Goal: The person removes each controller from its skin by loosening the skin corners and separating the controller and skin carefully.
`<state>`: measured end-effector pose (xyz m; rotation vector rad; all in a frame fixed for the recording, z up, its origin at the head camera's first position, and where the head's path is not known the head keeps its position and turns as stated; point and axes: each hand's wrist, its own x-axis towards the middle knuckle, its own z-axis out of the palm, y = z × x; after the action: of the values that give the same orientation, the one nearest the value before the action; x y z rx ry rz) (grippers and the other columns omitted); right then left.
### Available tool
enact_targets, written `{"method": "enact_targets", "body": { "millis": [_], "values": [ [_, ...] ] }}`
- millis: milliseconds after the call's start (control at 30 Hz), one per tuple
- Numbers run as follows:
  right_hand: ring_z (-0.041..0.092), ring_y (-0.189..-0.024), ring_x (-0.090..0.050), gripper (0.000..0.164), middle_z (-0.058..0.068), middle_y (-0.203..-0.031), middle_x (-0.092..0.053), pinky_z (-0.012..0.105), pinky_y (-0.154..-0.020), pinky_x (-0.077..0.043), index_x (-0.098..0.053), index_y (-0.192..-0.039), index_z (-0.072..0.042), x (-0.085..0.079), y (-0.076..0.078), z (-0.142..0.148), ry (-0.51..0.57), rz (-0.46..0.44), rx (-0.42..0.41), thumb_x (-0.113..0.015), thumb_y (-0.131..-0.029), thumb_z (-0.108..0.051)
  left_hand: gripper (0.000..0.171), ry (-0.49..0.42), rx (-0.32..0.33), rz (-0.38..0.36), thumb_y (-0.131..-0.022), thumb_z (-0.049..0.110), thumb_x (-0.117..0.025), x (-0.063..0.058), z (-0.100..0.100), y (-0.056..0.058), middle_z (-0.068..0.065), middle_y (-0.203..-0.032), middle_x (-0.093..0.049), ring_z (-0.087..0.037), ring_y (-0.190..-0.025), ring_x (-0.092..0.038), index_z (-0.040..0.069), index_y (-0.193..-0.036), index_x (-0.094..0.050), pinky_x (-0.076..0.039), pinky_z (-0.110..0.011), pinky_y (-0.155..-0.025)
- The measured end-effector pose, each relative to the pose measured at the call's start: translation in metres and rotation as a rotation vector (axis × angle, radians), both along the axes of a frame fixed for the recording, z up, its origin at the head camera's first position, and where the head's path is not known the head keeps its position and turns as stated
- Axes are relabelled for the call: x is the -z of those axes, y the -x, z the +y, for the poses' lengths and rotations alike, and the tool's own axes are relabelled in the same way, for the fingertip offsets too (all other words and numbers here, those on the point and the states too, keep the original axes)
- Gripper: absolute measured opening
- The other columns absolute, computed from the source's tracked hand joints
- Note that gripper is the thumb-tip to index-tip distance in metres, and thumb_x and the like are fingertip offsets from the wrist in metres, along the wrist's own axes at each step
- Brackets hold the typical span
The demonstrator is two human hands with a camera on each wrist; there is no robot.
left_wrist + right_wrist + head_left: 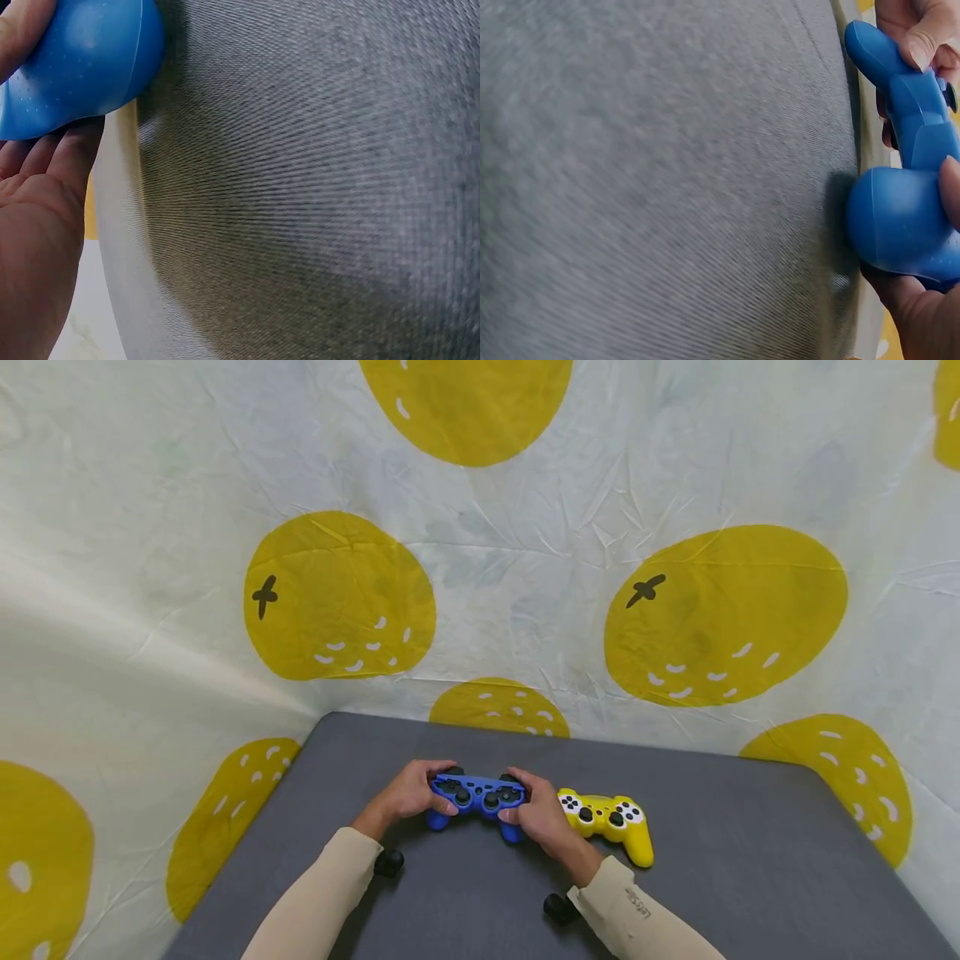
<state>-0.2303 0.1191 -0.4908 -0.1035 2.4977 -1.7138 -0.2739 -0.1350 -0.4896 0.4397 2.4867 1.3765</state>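
Observation:
Both hands grip a blue game controller (pixel 477 795) by its two ends, its sticks and buttons facing up. On the left end, the left hand (pixel 415 791) has its thumb on top and fingers behind. The right hand (pixel 542 810) holds the other end the same way. In the left wrist view a blue grip (pixel 90 60) sits between thumb and fingers. The right wrist view shows the blue controller (pixel 911 214) from its near side, with both hands on it. A yellow controller (pixel 609 821) lies just right of the right hand, partly hidden by it.
A dark grey table (pixel 735 860) lies beneath the hands. White cloth (pixel 517 610) with yellow fruit prints hangs behind and at the sides. Black wrist devices (pixel 388 862) show below the sleeves.

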Motion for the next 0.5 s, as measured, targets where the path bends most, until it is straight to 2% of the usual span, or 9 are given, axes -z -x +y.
{"method": "enact_targets", "body": {
  "millis": [133, 333, 500],
  "values": [
    [0.042, -0.143, -0.051, 0.074, 0.024, -0.151, -0.057, 0.06, -0.122, -0.035, -0.055, -0.148, 0.002, 0.0037, -0.0023, -0.0021, -0.032, 0.023, 0.033, -0.08, -0.078, 0.007, 0.082, 0.003, -0.011, -0.005, -0.073, 0.013, -0.096, 0.0024, 0.0004, -0.0007, -0.016, -0.149, -0.061, -0.037, -0.142, -0.053, 0.005, -0.146, -0.06, -0.043, -0.057, -0.117],
    [0.042, -0.134, -0.059, 0.066, 0.024, -0.141, -0.064, 0.058, -0.116, -0.043, -0.062, -0.14, 0.002, 0.0088, -0.0054, -0.006, -0.145, 0.085, 0.123, -0.085, -0.079, -0.003, 0.08, -0.003, -0.016, -0.02, -0.075, 0.011, -0.094, 0.0035, 0.001, -0.0008, -0.016, -0.151, -0.06, -0.035, -0.142, -0.052, 0.005, -0.147, -0.059, -0.043, -0.055, -0.118],
    [0.041, -0.123, -0.064, 0.059, 0.025, -0.132, -0.068, 0.057, -0.111, -0.048, -0.067, -0.132, 0.003, 0.0107, -0.0059, -0.0073, -0.219, 0.119, 0.176, -0.088, -0.078, -0.008, 0.079, 0.07, -0.013, 0.001, -0.079, 0.015, -0.092, 0.0024, 0.0023, -0.0004, -0.019, -0.149, -0.06, -0.033, -0.136, -0.058, 0.004, -0.149, -0.057, -0.045, -0.054, -0.115]
  ]
}}
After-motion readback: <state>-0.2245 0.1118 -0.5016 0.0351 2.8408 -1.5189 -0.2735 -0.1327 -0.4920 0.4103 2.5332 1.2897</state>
